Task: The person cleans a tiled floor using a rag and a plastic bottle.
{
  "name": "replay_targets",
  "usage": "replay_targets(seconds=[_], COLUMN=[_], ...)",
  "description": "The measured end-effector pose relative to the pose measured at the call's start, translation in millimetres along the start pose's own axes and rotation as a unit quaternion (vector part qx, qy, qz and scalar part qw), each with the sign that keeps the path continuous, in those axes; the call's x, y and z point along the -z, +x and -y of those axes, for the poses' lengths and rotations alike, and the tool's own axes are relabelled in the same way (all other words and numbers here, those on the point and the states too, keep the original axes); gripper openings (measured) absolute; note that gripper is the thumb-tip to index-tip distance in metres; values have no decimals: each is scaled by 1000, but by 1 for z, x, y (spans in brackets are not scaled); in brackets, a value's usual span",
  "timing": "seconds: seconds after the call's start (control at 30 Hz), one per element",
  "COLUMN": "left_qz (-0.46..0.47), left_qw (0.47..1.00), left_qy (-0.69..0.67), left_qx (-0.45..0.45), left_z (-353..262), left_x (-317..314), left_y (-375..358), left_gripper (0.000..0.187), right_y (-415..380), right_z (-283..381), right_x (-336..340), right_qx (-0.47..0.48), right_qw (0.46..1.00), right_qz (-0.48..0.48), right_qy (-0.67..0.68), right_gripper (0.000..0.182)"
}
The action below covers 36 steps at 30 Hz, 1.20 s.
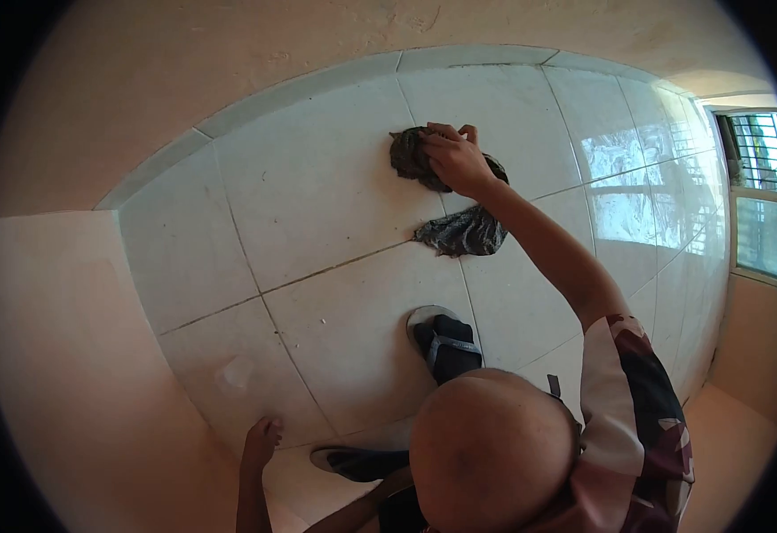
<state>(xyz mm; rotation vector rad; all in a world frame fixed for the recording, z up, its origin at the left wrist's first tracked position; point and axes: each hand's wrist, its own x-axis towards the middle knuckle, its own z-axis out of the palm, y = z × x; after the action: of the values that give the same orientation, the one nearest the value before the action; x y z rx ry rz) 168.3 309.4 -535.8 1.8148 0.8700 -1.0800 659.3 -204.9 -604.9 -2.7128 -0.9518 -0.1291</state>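
Note:
My right hand (458, 158) presses down on a dark, crumpled cloth (411, 162) on the tiled floor, its fingers bent over the bunched part. A wet-looking fold of the same dark cloth spreads out below my wrist, beside a tile joint. My left hand (262, 439) is low at the left, near the wall, with its fingers curled in and nothing visible in them. It touches no cloth.
White floor tiles (317, 204) with dirty joints and small specks lie ahead. A skirting (300, 93) and walls border them. Sandalled feet in black socks (452, 351) and a bare knee (495, 444) are close by. Light reflects near a barred window (759, 151) at right.

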Motion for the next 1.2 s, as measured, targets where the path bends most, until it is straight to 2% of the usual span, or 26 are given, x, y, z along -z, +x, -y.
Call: replay_targets(seconds=[0.07, 0.13, 0.2, 0.27, 0.3, 0.37, 0.43, 0.47, 0.5, 0.6, 0.7, 0.73, 0.8, 0.87, 0.9, 0.93, 1.0, 1.1, 1.2], left_qz=[1, -4, -16, -13, -15, -7, 7, 24, 39, 44, 6, 1, -49, -47, -43, -41, -25, -7, -11], left_qw=[1000, 1000, 999, 999, 1000, 999, 999, 999, 999, 998, 998, 999, 998, 998, 999, 999, 999, 999, 999], left_qy=[-4, -13, -49, -32, -19, -30, -40, -27, -15, 48, 55, 49, -40, -35, -23, -10, 18, 28, 26], left_qx=[4, -2, -11, 0, 13, 22, 32, 28, 21, 23, 6, 8, -21, -22, -25, -30, -29, -22, -38], left_z=[11, 15, 23, 34, 39, 47, 51, 50, 46, 23, 15, 12, 10, 13, 12, 11, 22, 26, 27], left_x=[3, 3, 7, 3, 0, -9, -19, -22, -23, -22, -8, -3, 1, -9, -9, -6, -9, -17, -26], left_y=[-8, -3, -6, -7, -9, -14, -20, -20, -17, -16, -14, -10, -9, -16, -17, -13, -14, -18, -19], left_gripper=[28, 28, 28, 28, 27, 27, 26, 26, 26, 26, 26, 26, 26, 26, 26, 26, 28, 31, 34], right_y=[-20, -38, -48, -47, -36, -8, 13, 20, 35, 24, 21, 31, 61, 69, 57, 42, 25, 61, 51], right_z=[-21, -70, -109, -123, -127, -136, -130, -111, -52, 58, 44, 21, -3, 19, 33, 49, 35, 14, 52], right_x=[9, 8, 21, 41, 44, 39, 5, -22, -16, -33, -15, -19, -16, -25, -36, -33, -19, -22, -43], right_qx=[-28, -146, -298, -381, -378, -529, -417, -307, -274, -32, 26, -31, -216, -242, -153, -66, -15, -192, -162], right_qw=[997, 978, 937, 896, 898, 831, 898, 933, 949, 999, 999, 996, 965, 963, 984, 997, 998, 973, 985], right_qz=[-38, -96, -71, -36, -35, -2, -85, -158, -126, -37, -22, -60, -90, -63, -75, -28, -27, -75, -46], right_qy=[-57, -114, -170, -226, -224, -172, -113, -102, -85, 19, -31, -64, -118, -104, -54, -40, -53, -105, -48], right_gripper=[20, 22, 29, 29, 29, 28, 27, 25, 23, 23, 31, 27, 20, 16, 13, 16, 19, 20, 19])
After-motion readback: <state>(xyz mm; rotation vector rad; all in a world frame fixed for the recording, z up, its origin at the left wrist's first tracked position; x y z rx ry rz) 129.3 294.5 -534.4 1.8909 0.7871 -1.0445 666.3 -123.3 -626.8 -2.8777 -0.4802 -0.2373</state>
